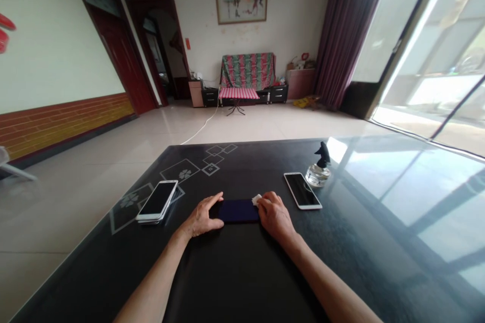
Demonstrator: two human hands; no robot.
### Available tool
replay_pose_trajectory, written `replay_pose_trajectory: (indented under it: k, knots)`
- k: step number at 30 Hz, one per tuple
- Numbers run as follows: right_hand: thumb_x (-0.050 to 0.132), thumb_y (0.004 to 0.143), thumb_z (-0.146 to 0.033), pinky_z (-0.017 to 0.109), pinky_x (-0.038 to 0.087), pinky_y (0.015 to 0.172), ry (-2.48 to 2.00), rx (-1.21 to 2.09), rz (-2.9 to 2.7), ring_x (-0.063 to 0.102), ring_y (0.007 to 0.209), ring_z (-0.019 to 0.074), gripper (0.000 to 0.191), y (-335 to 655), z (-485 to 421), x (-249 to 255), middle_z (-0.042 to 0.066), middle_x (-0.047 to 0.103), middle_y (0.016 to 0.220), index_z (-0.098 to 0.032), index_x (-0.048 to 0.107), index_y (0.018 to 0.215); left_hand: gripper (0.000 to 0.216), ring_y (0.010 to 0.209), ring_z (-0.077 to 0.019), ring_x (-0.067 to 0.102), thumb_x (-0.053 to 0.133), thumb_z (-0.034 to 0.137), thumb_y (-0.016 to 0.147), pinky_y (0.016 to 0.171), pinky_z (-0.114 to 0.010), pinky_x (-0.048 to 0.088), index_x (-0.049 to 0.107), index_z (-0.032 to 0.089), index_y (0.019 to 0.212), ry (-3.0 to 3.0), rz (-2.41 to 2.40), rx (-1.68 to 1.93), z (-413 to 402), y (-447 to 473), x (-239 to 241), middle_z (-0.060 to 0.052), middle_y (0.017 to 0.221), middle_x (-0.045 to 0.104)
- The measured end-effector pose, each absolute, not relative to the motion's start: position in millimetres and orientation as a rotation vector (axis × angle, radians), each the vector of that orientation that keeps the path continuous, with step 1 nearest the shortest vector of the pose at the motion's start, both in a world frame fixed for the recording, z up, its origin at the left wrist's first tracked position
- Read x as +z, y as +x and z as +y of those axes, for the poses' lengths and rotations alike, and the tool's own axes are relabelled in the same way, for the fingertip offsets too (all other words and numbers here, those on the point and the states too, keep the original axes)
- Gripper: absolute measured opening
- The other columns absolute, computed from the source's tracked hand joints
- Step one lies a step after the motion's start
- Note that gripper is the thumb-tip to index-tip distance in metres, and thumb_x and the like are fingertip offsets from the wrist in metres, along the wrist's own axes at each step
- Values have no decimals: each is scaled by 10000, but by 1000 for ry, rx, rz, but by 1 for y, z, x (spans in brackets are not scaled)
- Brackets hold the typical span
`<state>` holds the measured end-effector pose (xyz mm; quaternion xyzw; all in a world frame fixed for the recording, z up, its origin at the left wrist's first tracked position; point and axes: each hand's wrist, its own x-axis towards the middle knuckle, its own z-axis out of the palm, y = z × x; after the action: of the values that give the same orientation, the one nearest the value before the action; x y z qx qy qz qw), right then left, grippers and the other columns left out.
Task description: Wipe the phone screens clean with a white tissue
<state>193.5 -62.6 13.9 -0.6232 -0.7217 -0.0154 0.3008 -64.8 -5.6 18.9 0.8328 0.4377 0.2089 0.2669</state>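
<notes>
A dark blue phone (238,210) lies flat on the black glass table (235,282), between my hands. My left hand (202,217) steadies the phone's left end, thumb and fingers spread around it. My right hand (273,214) is at the phone's right end, its fingers closed on a small white wipe (256,199) that rests on the phone's far right corner.
A stack of white-framed phones (157,201) lies to the left. One white phone (302,190) lies to the right, beside a small clear spray bottle with a black nozzle (319,167). Beyond the table are tiled floor, a covered sofa and glass doors on the right.
</notes>
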Motion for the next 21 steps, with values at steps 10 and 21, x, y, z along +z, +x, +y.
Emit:
replay_pose_trajectory:
  k: [10, 21]
  knots:
    - [510, 834, -128, 253, 427, 761, -1619, -99, -1780, 522, 809, 164, 185, 188, -59, 2, 50, 571, 883, -208, 657, 755, 780, 1293, -273, 428, 648, 255, 697, 1110, -462, 307, 359, 248, 1423, 2317, 1160, 600, -8, -70, 14, -64, 1357, 530]
    - [541, 781, -125, 223, 408, 700, -1663, -60, -1728, 508, 767, 142, 141, 185, -61, 6, 30, 539, 812, -194, 591, 669, 776, 1250, -276, 478, 668, 212, 659, 1084, -450, 358, 412, 269, 1389, 2330, 1191, 648, -8, -67, 16, -52, 1308, 570]
